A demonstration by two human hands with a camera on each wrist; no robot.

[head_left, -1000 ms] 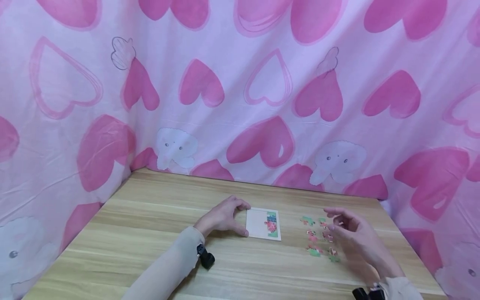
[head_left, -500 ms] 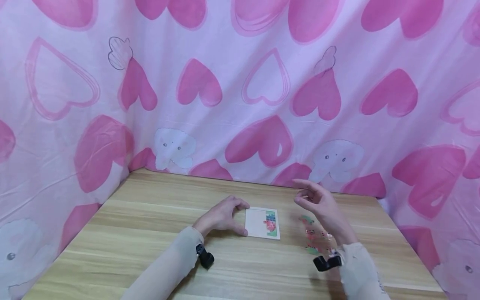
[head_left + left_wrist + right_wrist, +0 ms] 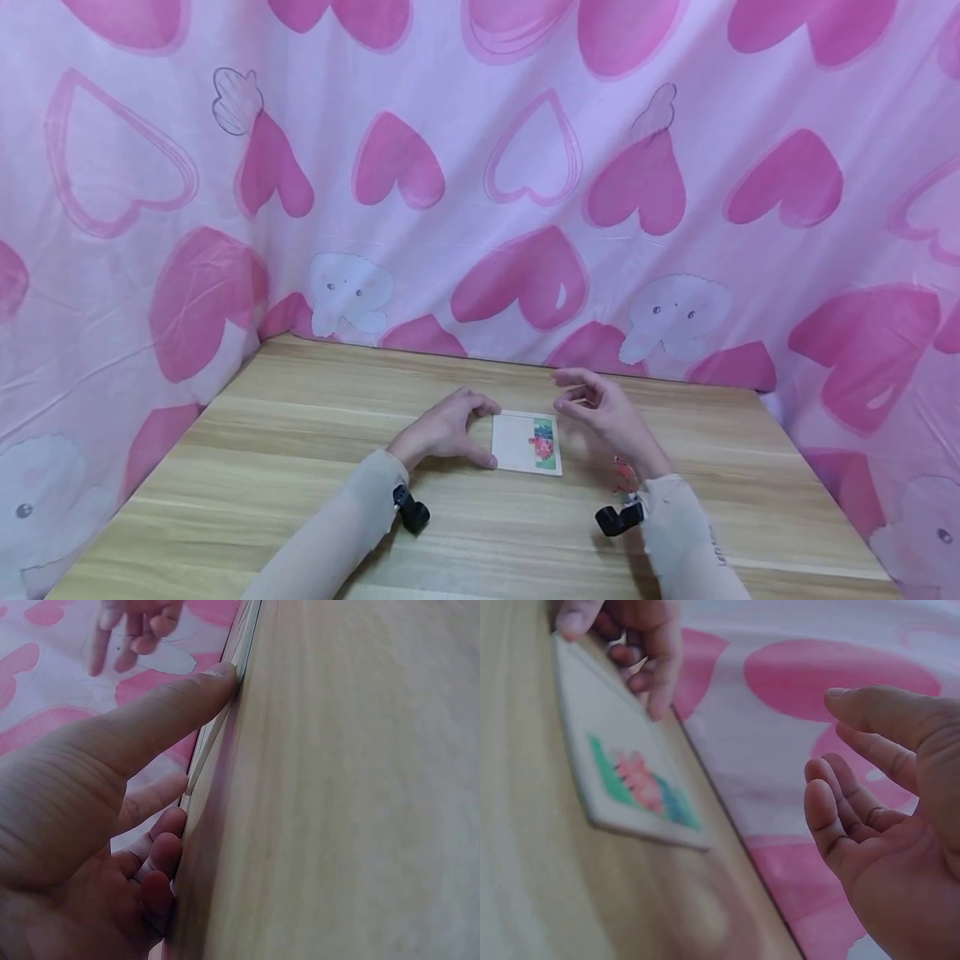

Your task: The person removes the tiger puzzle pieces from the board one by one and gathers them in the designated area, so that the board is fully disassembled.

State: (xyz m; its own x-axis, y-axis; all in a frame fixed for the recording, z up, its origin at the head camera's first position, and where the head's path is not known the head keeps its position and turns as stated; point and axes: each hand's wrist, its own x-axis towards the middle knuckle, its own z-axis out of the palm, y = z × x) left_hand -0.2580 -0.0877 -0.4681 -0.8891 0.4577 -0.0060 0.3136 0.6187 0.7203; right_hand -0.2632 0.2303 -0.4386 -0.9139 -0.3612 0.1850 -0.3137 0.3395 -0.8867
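A small white puzzle board (image 3: 512, 446) lies flat on the table, with a joined strip of colourful pieces (image 3: 543, 444) along its right side. My left hand (image 3: 444, 429) holds the board at its left side, thumb at the near corner and index finger at the far one. Just right of the board my right hand (image 3: 609, 414) hovers above the table, fingers loosely bent. Nothing lies between those fingers in the right wrist view, where the board's red and green picture (image 3: 641, 780) shows blurred. Loose puzzle pieces (image 3: 623, 475) peek out beside the right wrist; others are hidden behind that arm.
The wooden table (image 3: 322, 417) reaches back to a pink heart-patterned cloth (image 3: 517, 283), which also hangs along both sides. A small black camera (image 3: 411, 510) sits on the left wrist and another black camera (image 3: 619, 518) on the right.
My right hand has moved left from above the loose pieces to beside the board, its forearm now covering most of those pieces. The left hand has kept its place on the board.
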